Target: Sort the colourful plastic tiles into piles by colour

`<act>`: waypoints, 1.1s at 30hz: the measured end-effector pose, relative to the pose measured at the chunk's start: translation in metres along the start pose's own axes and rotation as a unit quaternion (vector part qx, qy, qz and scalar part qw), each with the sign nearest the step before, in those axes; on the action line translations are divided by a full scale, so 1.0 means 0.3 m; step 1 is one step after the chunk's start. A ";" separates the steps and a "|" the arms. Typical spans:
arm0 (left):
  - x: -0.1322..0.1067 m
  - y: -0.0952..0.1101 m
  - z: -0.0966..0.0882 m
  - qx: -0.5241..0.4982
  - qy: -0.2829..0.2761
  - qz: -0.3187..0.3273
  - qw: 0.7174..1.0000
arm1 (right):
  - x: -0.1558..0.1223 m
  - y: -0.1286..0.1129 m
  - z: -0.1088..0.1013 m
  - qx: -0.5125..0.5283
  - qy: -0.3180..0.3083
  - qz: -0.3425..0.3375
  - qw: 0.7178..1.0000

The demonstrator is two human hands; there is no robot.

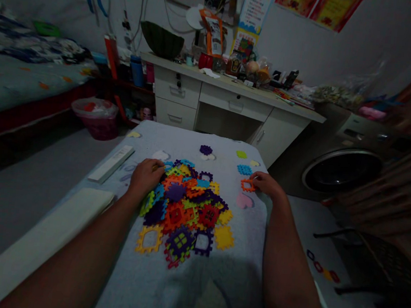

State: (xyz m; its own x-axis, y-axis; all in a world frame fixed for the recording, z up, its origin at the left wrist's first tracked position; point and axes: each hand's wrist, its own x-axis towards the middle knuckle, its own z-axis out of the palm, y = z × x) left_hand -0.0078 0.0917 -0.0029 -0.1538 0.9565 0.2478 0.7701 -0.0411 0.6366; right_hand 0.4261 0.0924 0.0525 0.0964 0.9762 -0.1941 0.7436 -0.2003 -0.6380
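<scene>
A heap of colourful plastic interlocking tiles (pixel 187 196) with notched edges lies on a cloth-covered table (pixel 134 292). At the heap's upper left edge is my left hand (pixel 147 176), its fingers closed together; what they grip, if anything, I cannot make out. My right hand (pixel 266 184) pinches the right edge of an orange square frame tile (pixel 248 185), low over the cloth or on it. Behind that tile lie a blue tile (pixel 244 170) and a lime green tile (pixel 241 154). A dark purple tile (pixel 206 149) sits apart beyond the heap.
Along the table's left side lie a long white box (pixel 112 164) and a larger pale board (pixel 48 235). A white desk (pixel 234 86) crowded with items stands behind. At the right are a washing machine (pixel 314 159) and several tiles (pixel 320 266) on the floor.
</scene>
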 end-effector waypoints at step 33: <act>-0.001 0.004 0.004 -0.003 0.001 -0.008 1.000 | -0.020 -0.162 0.078 -0.274 0.037 -0.093 0.957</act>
State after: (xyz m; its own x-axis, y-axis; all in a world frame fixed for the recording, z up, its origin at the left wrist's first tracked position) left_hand -0.0062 0.0917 -0.0030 -0.1671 0.9563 0.2400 0.7637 -0.0284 0.6450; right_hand 0.3739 0.0942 0.0672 -0.0393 0.9980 -0.0489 0.9857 0.0307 -0.1658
